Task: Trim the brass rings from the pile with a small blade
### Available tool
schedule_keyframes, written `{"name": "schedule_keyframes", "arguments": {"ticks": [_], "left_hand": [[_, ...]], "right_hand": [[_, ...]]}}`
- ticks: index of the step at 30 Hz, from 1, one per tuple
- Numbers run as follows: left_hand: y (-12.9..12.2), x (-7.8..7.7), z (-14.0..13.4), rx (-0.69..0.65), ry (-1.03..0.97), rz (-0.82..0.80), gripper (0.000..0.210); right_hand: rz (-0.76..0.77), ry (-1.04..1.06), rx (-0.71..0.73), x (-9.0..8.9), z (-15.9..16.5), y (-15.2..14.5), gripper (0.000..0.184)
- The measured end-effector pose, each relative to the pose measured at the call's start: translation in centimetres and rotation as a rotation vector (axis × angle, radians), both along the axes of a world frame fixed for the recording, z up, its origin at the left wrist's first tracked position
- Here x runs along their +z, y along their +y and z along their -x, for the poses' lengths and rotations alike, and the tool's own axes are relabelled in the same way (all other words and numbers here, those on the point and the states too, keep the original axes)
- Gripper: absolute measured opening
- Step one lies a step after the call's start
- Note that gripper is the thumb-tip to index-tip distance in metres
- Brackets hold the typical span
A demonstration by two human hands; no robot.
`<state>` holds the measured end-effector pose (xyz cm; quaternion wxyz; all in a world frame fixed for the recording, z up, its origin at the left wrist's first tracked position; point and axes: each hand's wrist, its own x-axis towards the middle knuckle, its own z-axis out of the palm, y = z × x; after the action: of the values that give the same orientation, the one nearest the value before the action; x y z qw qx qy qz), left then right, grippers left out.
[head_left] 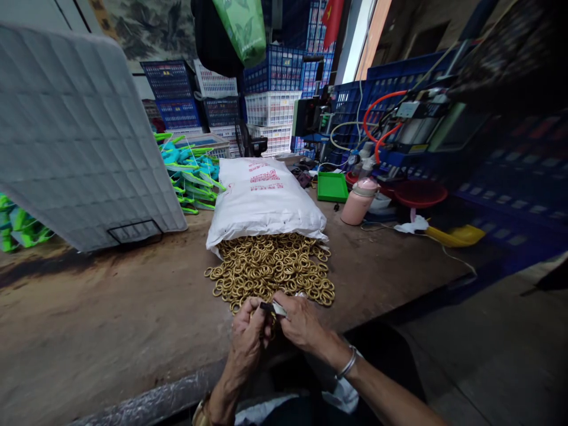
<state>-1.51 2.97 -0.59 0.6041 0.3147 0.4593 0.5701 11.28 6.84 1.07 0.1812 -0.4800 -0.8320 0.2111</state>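
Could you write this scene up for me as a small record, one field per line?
Right hand: holding a small dark-and-pale object, kind unclear
Left hand: close against that object; its grip is hard to make out
Rings: brass-coloured, loose pile at the sack's mouth
Sack: white, red print, lying on the table
Right of sack: green tray, pink bottle
Background: stacked blue and white crates

The head view looks forward and down, with the hands [304,324] near.
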Motion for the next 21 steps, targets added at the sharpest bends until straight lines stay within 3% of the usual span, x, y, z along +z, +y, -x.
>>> {"name": "schedule_keyframes", "arguments": {"ticks": [6, 10, 12, 15, 17, 21], "left_hand": [[0.0, -0.3, -0.1, -0.004, -0.015, -0.019, 0.029], [-0.6, 0.7, -0.2, 0.019, 0.067, 0.053, 0.034], [-1.4, 1.7, -0.4, -0.033, 0.118, 0.083, 0.035], [-3.3, 2.3, -1.0, -0.272, 0.107, 0.126, 0.033], [-4.4, 1.2, -1.3, -0.472, 0.036, 0.209, 0.033], [-6.1, -3.3, -1.4, -0.585, 0.055, 0.368, 0.032]], "right_hand": [[-0.021, -0.146, 0.005, 0.0, 0.2, -0.2, 0.027], [0.017, -0.245, -0.032, 0.6, -0.2, 0.4, 0.025], [0.050, -0.284, -0.089, 0.7, -0.9, 1.0, 0.022], [0.040, -0.273, -0.174, 0.4, -1.9, 1.9, 0.017], [0.012, -0.207, -0.197, -0.2, -2.2, 2.1, 0.013], [0.022, -0.037, -0.211, -2.2, -2.1, 1.8, 0.010]]}}
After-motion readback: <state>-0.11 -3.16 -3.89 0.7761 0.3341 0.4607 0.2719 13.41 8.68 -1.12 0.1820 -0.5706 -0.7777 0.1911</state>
